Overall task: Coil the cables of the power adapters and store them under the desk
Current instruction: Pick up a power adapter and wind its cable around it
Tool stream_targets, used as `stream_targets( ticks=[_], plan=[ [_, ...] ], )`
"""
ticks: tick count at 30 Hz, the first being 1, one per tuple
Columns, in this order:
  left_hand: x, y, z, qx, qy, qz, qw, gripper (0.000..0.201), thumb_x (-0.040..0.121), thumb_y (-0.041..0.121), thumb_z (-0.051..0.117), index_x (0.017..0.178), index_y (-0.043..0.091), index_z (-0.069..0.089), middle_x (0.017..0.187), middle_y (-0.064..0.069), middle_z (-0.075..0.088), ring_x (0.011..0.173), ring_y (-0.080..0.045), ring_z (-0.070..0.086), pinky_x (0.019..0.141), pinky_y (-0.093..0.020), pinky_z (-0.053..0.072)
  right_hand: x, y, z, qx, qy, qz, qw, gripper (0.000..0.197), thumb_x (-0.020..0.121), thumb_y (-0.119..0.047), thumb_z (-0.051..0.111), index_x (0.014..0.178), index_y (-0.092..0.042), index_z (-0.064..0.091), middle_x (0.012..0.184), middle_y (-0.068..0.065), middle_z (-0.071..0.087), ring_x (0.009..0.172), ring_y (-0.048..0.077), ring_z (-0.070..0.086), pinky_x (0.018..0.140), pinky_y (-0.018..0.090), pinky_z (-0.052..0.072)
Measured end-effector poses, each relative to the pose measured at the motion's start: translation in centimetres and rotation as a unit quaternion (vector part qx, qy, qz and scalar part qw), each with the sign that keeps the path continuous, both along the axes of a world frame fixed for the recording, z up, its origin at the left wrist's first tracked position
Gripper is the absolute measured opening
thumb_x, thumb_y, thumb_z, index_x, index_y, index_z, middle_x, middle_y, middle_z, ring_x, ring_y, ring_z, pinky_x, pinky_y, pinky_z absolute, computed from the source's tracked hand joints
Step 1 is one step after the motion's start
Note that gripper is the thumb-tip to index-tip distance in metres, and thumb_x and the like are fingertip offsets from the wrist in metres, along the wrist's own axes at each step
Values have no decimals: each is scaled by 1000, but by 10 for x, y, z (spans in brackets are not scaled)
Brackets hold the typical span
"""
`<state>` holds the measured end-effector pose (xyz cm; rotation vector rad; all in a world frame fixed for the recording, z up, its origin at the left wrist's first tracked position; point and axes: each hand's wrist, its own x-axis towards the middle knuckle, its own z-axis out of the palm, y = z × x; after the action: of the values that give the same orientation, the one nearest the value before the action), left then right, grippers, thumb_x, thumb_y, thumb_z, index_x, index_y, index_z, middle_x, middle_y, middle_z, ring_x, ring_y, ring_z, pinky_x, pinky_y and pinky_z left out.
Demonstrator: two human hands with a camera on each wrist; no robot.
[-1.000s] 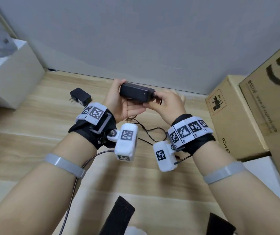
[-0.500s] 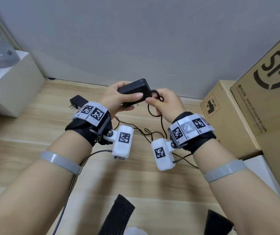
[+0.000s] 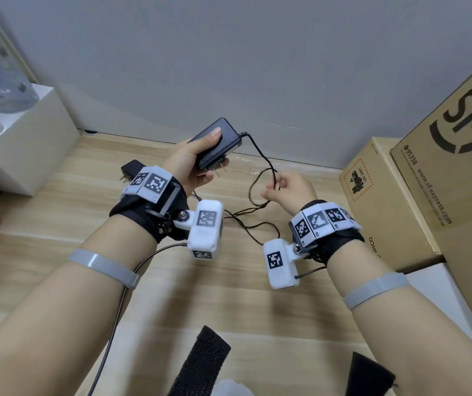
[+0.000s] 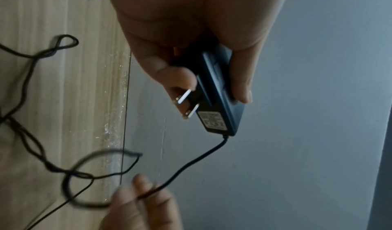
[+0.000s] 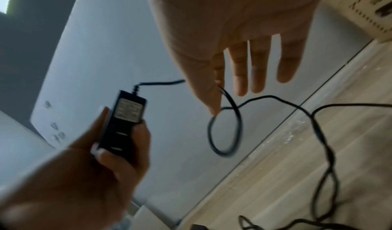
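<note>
Left hand (image 3: 190,164): raised above the floor, thumb on the top face and fingers curled under, gripping the black power adapter (image 3: 217,142); plug prongs (image 3: 220,170) pointing down toward the palm side.
Right hand (image 3: 289,188): thumb and forefinger pinching the cable (image 3: 260,151) a short run below the adapter's outlet; remaining three fingers extended and spread, as shown in the right wrist view.
Cable, held part: leaving the far end of the adapter, dropping to the pinch, then forming one small loop (image 5: 224,129) hanging at the fingertips.
Cable, loose part: trailing down to the wooden floor (image 3: 57,224), lying there in tangled bends and twisted stretches (image 4: 31,143); free end not identifiable.
Second adapter (image 3: 130,170): black, lying on the floor behind the left wrist, not yet handled; its cable not distinguishable from the first.
Surroundings: grey wall close ahead; cardboard boxes (image 3: 386,201) at right; white block (image 3: 23,147) at left.
Step in hand (judged): start of coiling the first adapter's cable, one loop formed, most of the length uncoiled.
Progress (judged): early; nothing stored.
Next move calls for: drawing more cable up through the pinch, laying even loops beside the first, untwisting the tangled stretches while feeding, adapter kept steady.
Risk (judged): thin cable kinking or snagging on its own twists.
</note>
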<state>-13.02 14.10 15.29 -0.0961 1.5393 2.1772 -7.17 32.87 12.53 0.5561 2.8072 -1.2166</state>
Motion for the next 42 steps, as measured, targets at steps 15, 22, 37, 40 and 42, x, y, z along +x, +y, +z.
stream_targets(
  ticks=[15,22,37,40,42],
  plan=[
    [4,13,-7,16,-19,-48,999,17,88,33,58,90,16,60,76,3,61,68,-7,54,48,-12,42,3,-29,19,-319,60,-7,946,27,102,-27,30,105,-29,56,55,-2,29,34,3,20,34,13,21],
    [7,19,-8,-17,47,-69,996,13,85,16,63,97,13,58,77,0,62,58,-5,53,46,-11,37,7,-43,12,-151,-11,58,987,22,100,-14,29,98,-27,47,59,0,36,25,1,33,28,9,24],
    [2,15,-14,-225,197,-17,954,32,77,18,74,100,16,52,85,8,56,71,-9,56,47,-14,46,15,-44,22,-1,-13,58,998,17,78,-20,70,66,-22,57,59,-10,46,55,5,43,52,20,31],
    [0,11,-20,-258,206,-3,944,34,75,16,75,98,15,51,84,7,55,68,-10,55,46,-16,45,13,-43,31,-32,19,49,998,26,71,-16,75,58,-24,54,58,-12,48,54,4,44,51,18,33],
    [0,8,-24,-274,209,-8,939,35,74,13,76,100,14,53,82,6,56,67,-10,56,47,-16,44,13,-44,41,-100,46,57,992,23,73,-17,75,60,-22,56,52,-13,49,45,3,42,44,16,35]
  ],
)
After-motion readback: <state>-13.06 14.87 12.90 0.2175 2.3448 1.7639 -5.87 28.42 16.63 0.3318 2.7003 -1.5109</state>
